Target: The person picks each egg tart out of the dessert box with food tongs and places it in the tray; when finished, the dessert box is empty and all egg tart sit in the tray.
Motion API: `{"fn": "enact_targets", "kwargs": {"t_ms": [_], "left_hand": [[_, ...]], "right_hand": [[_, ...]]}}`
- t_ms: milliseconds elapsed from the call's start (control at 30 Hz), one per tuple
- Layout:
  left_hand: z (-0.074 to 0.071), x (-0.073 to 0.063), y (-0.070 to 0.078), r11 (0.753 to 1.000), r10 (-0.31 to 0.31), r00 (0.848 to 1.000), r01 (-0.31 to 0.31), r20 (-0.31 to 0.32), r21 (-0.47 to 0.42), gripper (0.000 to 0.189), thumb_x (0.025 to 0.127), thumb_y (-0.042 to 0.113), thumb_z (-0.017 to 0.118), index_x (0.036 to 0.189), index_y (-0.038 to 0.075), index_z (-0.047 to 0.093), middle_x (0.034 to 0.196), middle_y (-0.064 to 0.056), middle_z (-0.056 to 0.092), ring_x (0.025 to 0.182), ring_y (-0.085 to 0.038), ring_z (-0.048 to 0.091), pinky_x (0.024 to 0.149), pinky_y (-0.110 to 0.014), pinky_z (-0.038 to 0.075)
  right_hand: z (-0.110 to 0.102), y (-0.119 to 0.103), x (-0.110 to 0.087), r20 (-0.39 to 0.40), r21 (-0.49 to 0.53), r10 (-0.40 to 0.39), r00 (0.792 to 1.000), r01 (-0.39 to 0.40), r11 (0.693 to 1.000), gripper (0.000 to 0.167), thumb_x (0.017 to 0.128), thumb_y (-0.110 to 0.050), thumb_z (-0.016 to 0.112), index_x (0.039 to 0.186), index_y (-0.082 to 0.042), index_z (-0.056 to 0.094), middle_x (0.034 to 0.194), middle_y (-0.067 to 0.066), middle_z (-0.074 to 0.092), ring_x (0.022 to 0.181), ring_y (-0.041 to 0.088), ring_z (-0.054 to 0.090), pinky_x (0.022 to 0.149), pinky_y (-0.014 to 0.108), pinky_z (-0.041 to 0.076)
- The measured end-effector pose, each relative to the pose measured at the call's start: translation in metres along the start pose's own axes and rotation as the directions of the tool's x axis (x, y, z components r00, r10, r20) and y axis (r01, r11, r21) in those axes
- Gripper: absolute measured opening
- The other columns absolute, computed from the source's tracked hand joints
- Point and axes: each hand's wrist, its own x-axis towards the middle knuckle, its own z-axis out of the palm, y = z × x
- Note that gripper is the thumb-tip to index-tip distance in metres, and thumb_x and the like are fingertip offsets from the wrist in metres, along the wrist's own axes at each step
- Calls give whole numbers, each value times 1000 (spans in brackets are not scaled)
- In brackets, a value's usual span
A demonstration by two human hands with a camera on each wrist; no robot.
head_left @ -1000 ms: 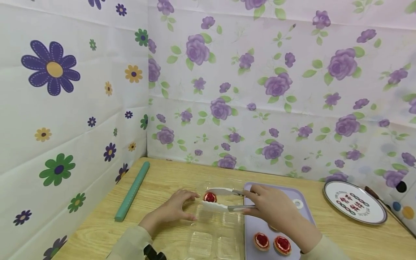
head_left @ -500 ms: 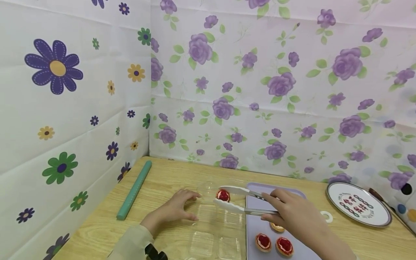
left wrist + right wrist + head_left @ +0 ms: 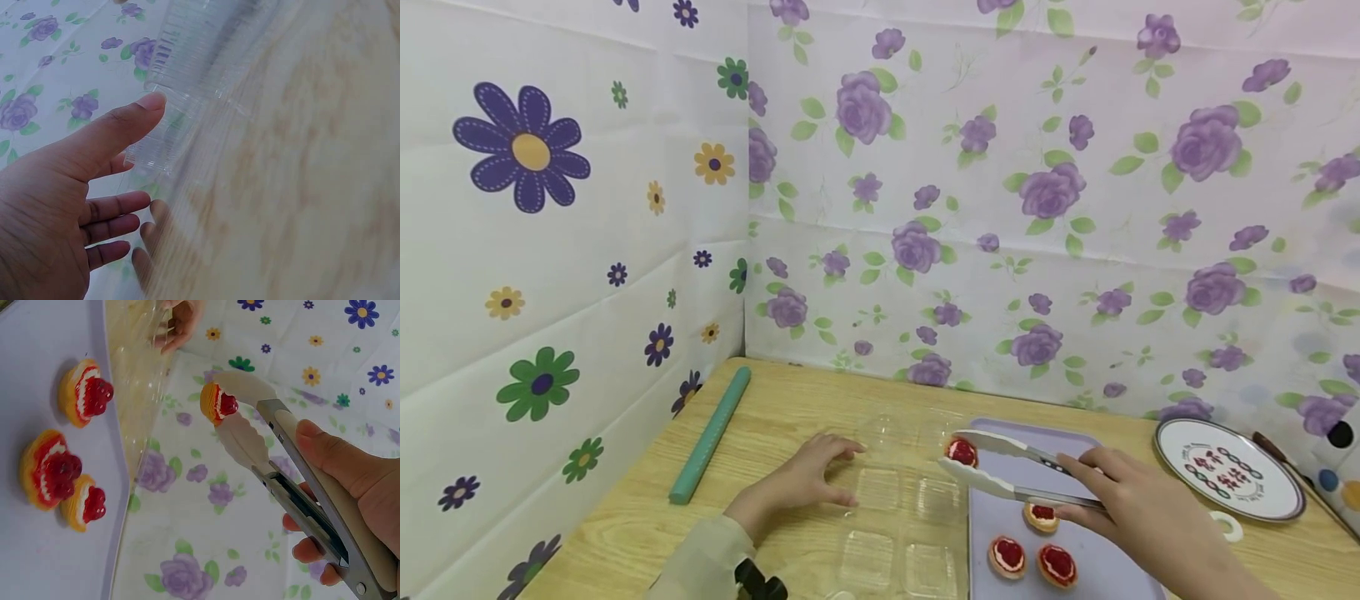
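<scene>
My right hand (image 3: 1138,508) grips a pair of metal tongs (image 3: 300,434) with pale scalloped tips. Between the tips is a small red-topped tart (image 3: 962,452), held above the gap where the container meets the tray. Several more such tarts are in view; one tart (image 3: 1007,557) sits on the lilac tray (image 3: 992,512) below the tongs. At the left edge of a clear plastic container (image 3: 878,487) with several compartments, my left hand (image 3: 801,479) has its fingers spread loosely. In the left wrist view its thumb lies against the clear plastic, though contact is hard to confirm.
A green rod (image 3: 710,437) lies on the wooden table (image 3: 625,533) at the left. A white plate (image 3: 1228,471) with red lettering leans at the right, beside a dark handle. Flowered cloth (image 3: 925,167) covers the walls behind and to the left.
My right hand has moved right with the tongs, carrying the tart from over the container's far left compartment toward the tray. The left hand stays where it was.
</scene>
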Motion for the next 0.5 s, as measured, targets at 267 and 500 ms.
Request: {"fn": "enact_targets", "kwargs": {"t_ms": [267, 500], "left_hand": [[-2, -1, 3, 1000, 6, 1000, -6, 9, -10, 73, 75, 42, 79, 136, 12, 50, 128, -10, 58, 125, -33, 45, 115, -63, 16], [-1, -1, 3, 1000, -7, 1000, 7, 9, -21, 73, 75, 42, 79, 136, 13, 51, 128, -10, 57, 125, -31, 44, 113, -61, 22]], "right_hand": [[5, 12, -19, 75, -23, 61, 995, -60, 998, 51, 71, -51, 75, 109, -18, 73, 88, -15, 56, 65, -6, 40, 51, 18, 37], [12, 18, -29, 119, -14, 60, 991, -59, 998, 51, 71, -51, 76, 110, -19, 73, 87, -16, 54, 65, -7, 35, 52, 18, 36]]}}
